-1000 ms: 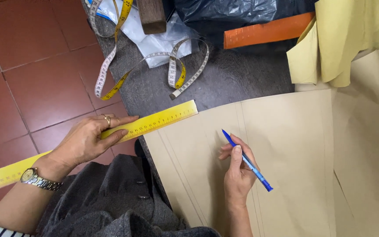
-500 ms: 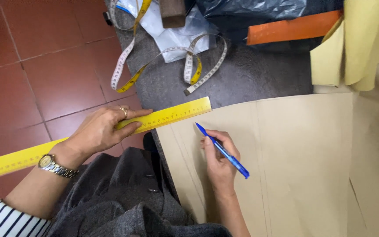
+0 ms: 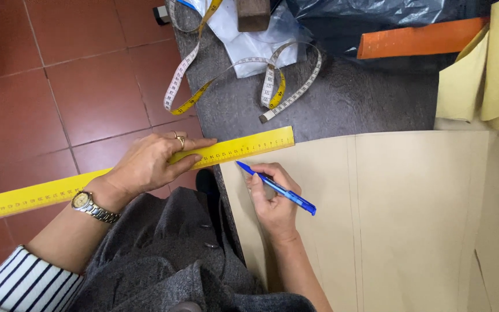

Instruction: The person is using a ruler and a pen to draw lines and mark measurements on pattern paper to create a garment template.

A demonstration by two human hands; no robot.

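Left hand [image 3: 148, 164]: fingers closed around long yellow ruler [image 3: 134, 170], which runs out past both sides of the hand. Right hand [image 3: 272, 199]: fingers gripping blue pen [image 3: 276, 188], tip beside ruler, over tan paper [image 3: 411, 219].

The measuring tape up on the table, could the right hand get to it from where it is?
Probably yes. The measuring tape lies on open dark tabletop beyond the yellow ruler; nothing stands between. But the right hand holds a blue pen, so its fingers are busy.

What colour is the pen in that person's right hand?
Blue. The pen shows clearly in the head view, held in the right hand over tan paper.
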